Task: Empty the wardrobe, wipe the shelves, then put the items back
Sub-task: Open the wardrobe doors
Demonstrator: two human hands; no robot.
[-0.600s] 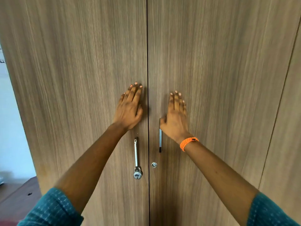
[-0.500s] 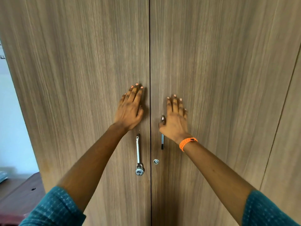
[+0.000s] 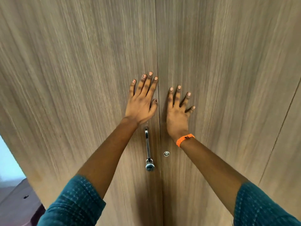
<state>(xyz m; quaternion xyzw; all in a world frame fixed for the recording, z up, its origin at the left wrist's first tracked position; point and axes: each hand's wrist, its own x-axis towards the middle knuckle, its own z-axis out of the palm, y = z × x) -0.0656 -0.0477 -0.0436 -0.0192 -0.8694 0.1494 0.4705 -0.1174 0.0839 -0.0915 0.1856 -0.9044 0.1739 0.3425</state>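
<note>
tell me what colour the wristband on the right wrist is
Orange, a braided wristband, seen in the head view.

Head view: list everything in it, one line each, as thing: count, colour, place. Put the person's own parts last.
Doors: two, brown woodgrain, shut, filling the view.
Handle: one, silver, left door beside the seam.
Padlock: one, silver, hanging at the handle's lower end.
Keyhole: one, silver, right door near the seam.
Side panel: one, brown woodgrain, far right.
Furniture: one, dark brown, bottom left.
Wristband: one, orange, right wrist.
Sleeves: two, teal, bottom corners.
Left hand: flat on left door.
Right hand: flat on right door, fingers spread.
</note>
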